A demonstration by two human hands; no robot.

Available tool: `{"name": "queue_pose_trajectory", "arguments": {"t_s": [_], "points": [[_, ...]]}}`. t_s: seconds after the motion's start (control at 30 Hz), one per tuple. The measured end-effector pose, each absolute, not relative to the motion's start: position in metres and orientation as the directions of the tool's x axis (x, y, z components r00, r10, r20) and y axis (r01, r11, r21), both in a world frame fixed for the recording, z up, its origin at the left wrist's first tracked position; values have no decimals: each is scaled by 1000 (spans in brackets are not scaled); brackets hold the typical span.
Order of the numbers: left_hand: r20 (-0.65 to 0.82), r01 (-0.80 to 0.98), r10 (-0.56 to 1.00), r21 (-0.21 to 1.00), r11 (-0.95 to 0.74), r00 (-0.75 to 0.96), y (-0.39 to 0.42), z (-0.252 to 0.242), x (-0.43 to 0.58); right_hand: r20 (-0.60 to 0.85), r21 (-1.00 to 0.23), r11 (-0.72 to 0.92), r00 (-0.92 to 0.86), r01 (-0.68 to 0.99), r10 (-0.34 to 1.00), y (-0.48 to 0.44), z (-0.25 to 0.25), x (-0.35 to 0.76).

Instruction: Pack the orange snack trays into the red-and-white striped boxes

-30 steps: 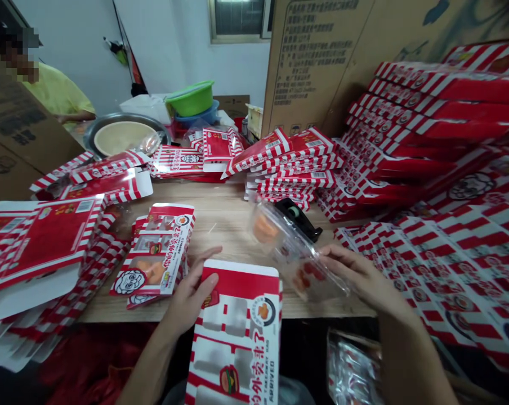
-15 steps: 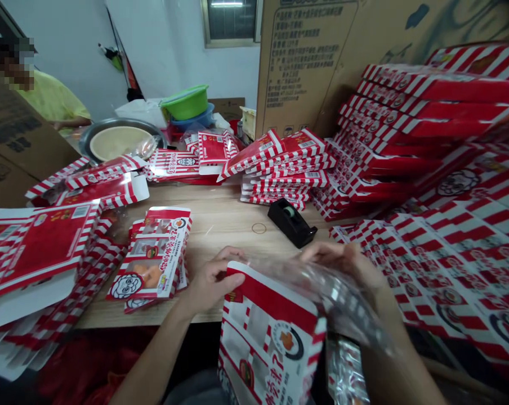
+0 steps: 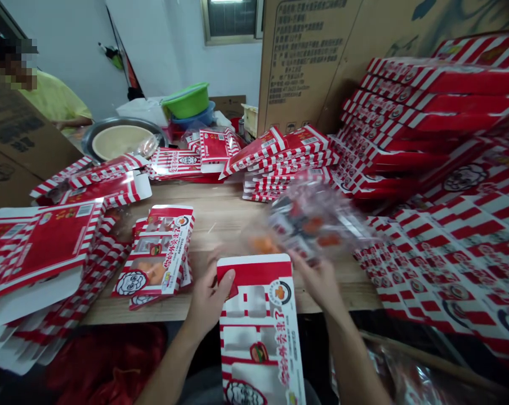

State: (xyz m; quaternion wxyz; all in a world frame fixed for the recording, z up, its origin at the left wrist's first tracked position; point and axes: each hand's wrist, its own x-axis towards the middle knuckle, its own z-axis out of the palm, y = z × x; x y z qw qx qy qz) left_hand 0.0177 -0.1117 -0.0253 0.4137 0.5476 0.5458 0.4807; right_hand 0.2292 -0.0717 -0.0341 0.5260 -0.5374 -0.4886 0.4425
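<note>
My left hand (image 3: 206, 304) grips the upper left edge of a red-and-white food box (image 3: 258, 320), thumb on its front. Cut-out windows and a burger print show on that face, and the box leans upright against the table's near edge. Beyond its top, my right hand (image 3: 320, 284) has its fingers closed on the near edge of a clear plastic pack (image 3: 309, 219). Orange and dark pieces show inside the pack, smeared by motion. Some of the right fingertips are hidden behind the box and the pack.
Finished-looking boxes (image 3: 155, 253) with orange contents lie left of my hands. Flat cartons (image 3: 47, 242) pile up at far left. Tall stacks of striped boxes (image 3: 432, 129) fill the right side. Behind are a basin (image 3: 121, 140), a green tub (image 3: 187, 101) and a person in a yellow top (image 3: 54, 98).
My right hand has swung the plastic pack up and over the table, from beside the box to beyond its top. The box has turned to face me more squarely. The tape dispenser is now covered.
</note>
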Motion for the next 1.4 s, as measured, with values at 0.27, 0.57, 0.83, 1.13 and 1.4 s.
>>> {"name": "queue_pose_trajectory", "arguments": {"t_s": [0.27, 0.57, 0.83, 1.13, 1.4], "points": [[36, 235, 990, 970, -67, 135, -112, -16, 27, -1, -938, 24, 73, -345, 997, -48, -3, 232], [-111, -162, 988, 982, 93, -110, -119, -23, 28, -133, -972, -184, -304, -148, 943, -61, -8, 268], [-86, 114, 996, 990, 82, 33, -114, -17, 5, -102, -995, -97, -541, 37, 835, -52, 1, 256], [160, 273, 941, 930, -245, 300, -103, -6, -6, 458, -889, 454, 165, 62, 873, -20, 24, 239], [127, 74, 958, 991, -112, -257, -116, -41, 5, 291, -912, 353, -277, 210, 916, -42, 0, 247]]}}
